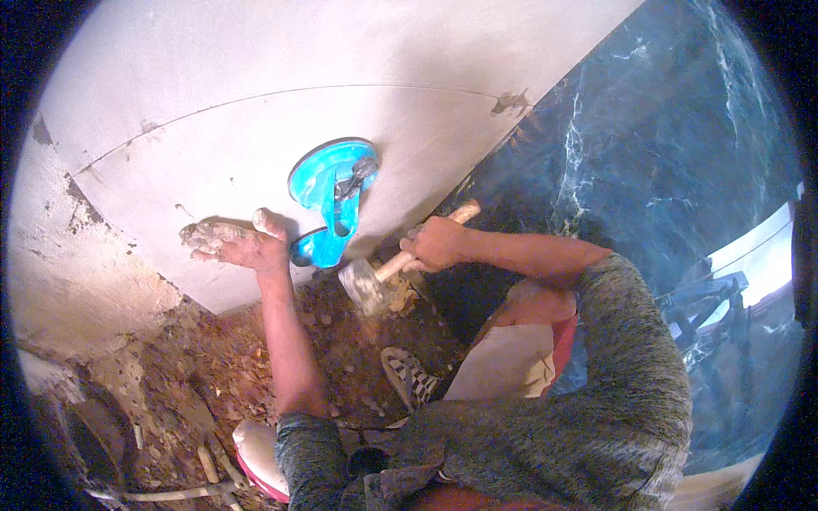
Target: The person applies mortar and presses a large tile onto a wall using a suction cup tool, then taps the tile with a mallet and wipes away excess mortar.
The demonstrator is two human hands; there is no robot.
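Observation:
A mallet (366, 285) with a pale, dirt-smeared head and a wooden handle is gripped by my right hand (436, 244), its fingers wrapped round the handle. The mallet's head, slightly blurred, is at the lower edge of a large white slab (247, 153); whether it touches the slab I cannot tell. My left hand (243, 244), its fingers coated in pale dust, lies open against the slab's face near that edge. A blue suction-cup lifter (332, 183) is attached to the slab, just right of my left hand.
Dark blue-green, white-veined stone (630, 145) borders the slab on the right. Rough plastered wall (94, 281) stands at the left. Below lies brown rubble (221, 358) with sticks (209, 468) at the lower left. My checkered shoe (409, 375) is close under the mallet.

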